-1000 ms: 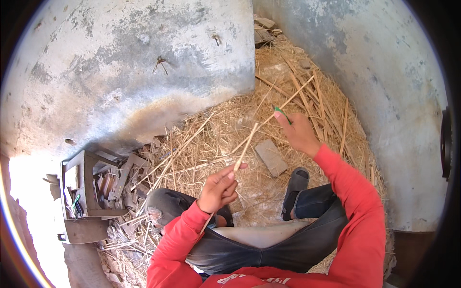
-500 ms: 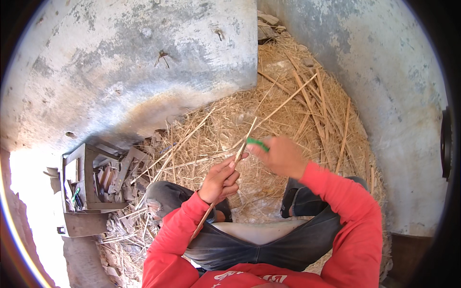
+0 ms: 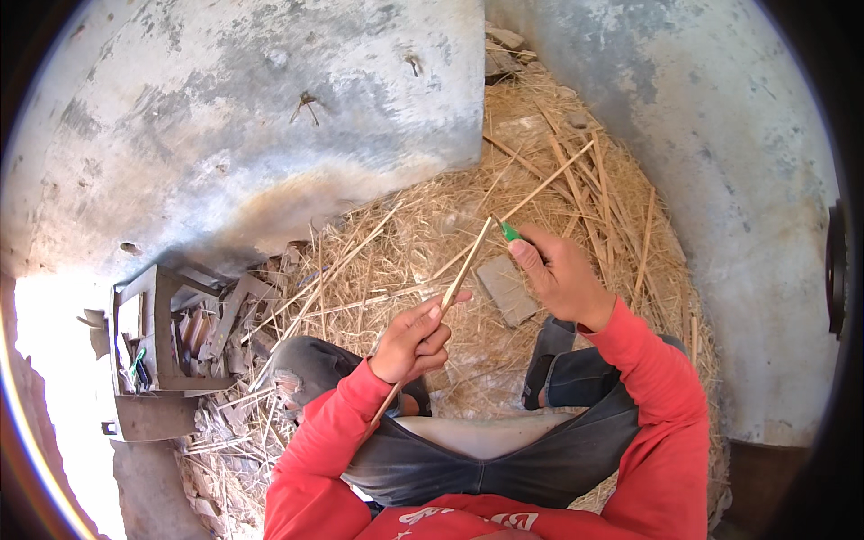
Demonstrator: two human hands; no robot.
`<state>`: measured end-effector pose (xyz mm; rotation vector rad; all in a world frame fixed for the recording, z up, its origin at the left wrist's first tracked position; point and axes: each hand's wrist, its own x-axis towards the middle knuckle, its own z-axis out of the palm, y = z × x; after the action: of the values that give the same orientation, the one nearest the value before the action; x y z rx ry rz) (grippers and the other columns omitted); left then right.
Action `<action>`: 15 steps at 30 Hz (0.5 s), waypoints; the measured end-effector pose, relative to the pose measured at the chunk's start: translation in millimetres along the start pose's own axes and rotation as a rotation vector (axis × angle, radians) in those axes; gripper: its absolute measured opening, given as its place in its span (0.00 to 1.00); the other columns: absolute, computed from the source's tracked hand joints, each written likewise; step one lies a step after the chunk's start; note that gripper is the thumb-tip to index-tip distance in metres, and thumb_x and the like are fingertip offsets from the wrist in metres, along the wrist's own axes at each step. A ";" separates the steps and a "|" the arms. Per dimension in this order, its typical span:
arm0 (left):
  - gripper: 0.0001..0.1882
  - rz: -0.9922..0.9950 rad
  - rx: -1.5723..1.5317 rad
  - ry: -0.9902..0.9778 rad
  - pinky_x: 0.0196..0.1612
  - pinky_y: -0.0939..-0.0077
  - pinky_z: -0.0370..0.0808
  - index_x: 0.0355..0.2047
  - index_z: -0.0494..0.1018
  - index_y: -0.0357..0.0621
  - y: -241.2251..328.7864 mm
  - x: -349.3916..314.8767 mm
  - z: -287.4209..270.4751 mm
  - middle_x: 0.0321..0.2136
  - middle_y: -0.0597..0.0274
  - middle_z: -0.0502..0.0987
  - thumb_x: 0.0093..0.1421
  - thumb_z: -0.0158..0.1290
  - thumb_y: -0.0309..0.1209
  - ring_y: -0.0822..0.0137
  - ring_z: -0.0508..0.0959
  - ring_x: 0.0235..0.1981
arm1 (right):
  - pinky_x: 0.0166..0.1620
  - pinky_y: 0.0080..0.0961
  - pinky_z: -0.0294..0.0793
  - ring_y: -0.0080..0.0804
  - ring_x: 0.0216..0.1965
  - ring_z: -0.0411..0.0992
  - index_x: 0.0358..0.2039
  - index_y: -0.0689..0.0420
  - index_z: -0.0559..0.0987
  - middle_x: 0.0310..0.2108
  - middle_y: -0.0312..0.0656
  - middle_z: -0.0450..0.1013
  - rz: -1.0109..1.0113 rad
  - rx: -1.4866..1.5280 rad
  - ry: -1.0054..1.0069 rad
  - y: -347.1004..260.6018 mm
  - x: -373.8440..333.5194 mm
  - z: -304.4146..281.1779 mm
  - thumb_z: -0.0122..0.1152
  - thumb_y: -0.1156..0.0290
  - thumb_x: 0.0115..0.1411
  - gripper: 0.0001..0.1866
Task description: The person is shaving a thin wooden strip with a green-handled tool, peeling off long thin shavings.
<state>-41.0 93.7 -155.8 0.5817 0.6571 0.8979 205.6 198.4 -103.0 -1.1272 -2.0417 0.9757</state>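
Bracing the stick [image 3: 468, 265] firmly should matter most: the left hand [image 3: 415, 343] grips it near its middle, thumb on top, its lower part running along the left sleeve [image 3: 324, 436]. The right hand [image 3: 567, 277] is closed round a green tool [image 3: 510, 232], tip just beside the stick's far end; whether touching, I cannot tell. Light, shallow strokes clear of the left hand seem best.

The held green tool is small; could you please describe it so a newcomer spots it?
Over the strawy floor, find the right hand. The green tool pokes from its grip, near a pale stick. Its green sets it apart from stick and straw.
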 end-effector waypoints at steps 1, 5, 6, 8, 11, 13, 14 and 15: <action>0.26 -0.002 0.000 0.003 0.17 0.84 0.48 0.69 0.57 0.38 0.8 -0.4 0.0 0.16 0.77 0.49 0.77 0.36 0.38 0.81 0.46 0.12 | 0.27 0.34 0.65 0.33 0.19 0.65 0.35 0.62 0.78 0.18 0.44 0.67 0.021 0.040 -0.023 1.0 -1.1 2.5 0.47 0.46 0.72 0.28; 0.26 -0.004 0.003 0.010 0.17 0.85 0.48 0.70 0.56 0.39 0.4 1.6 1.0 0.16 0.77 0.49 0.77 0.36 0.39 0.81 0.46 0.12 | 0.27 0.32 0.65 0.32 0.19 0.65 0.37 0.63 0.79 0.17 0.45 0.67 0.013 -0.012 0.011 6.8 -2.8 8.4 0.48 0.48 0.72 0.27; 0.26 -0.006 0.005 0.010 0.17 0.85 0.48 0.70 0.56 0.39 -0.5 2.6 1.0 0.16 0.77 0.49 0.77 0.36 0.39 0.81 0.46 0.12 | 0.26 0.32 0.65 0.33 0.18 0.65 0.37 0.63 0.79 0.16 0.45 0.67 -0.011 -0.045 0.022 9.1 -2.2 10.1 0.48 0.49 0.72 0.26; 0.26 -0.023 0.007 -0.003 0.17 0.85 0.48 0.70 0.56 0.40 -2.3 3.7 0.5 0.16 0.77 0.49 0.77 0.36 0.38 0.81 0.46 0.12 | 0.26 0.33 0.65 0.35 0.17 0.64 0.37 0.63 0.79 0.15 0.47 0.66 -0.057 -0.113 0.047 12.9 -1.0 12.4 0.50 0.50 0.72 0.25; 0.26 -0.034 0.014 -0.008 0.17 0.85 0.49 0.69 0.58 0.37 -5.8 5.6 1.2 0.16 0.77 0.50 0.76 0.38 0.38 0.82 0.47 0.13 | 0.26 0.35 0.65 0.38 0.17 0.63 0.39 0.62 0.81 0.16 0.49 0.66 -0.029 -0.132 -0.024 15.6 4.4 7.4 0.52 0.52 0.71 0.23; 0.26 -0.038 0.025 -0.007 0.17 0.85 0.49 0.69 0.58 0.38 -6.0 6.0 1.4 0.16 0.77 0.50 0.76 0.38 0.38 0.82 0.47 0.13 | 0.26 0.35 0.64 0.39 0.17 0.62 0.38 0.62 0.81 0.16 0.51 0.64 0.102 -0.168 -0.061 12.4 7.0 6.3 0.53 0.53 0.71 0.22; 0.25 -0.040 0.030 -0.007 0.17 0.85 0.49 0.69 0.58 0.39 -5.1 5.7 0.8 0.16 0.77 0.49 0.77 0.37 0.37 0.81 0.47 0.13 | 0.26 0.36 0.64 0.39 0.17 0.61 0.37 0.62 0.81 0.16 0.51 0.64 0.166 -0.187 -0.082 10.3 8.5 7.2 0.53 0.53 0.71 0.22; 0.25 -0.043 0.036 -0.012 0.17 0.85 0.48 0.70 0.58 0.41 -4.6 6.7 1.3 0.16 0.77 0.49 0.77 0.37 0.37 0.81 0.46 0.13 | 0.25 0.36 0.64 0.39 0.17 0.61 0.37 0.62 0.81 0.15 0.51 0.63 0.116 -0.161 -0.104 11.5 4.0 14.0 0.53 0.53 0.71 0.22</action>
<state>-34.6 96.9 -160.0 0.6025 0.6741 0.8432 197.9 201.8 -119.5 -1.3166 -2.1911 0.9570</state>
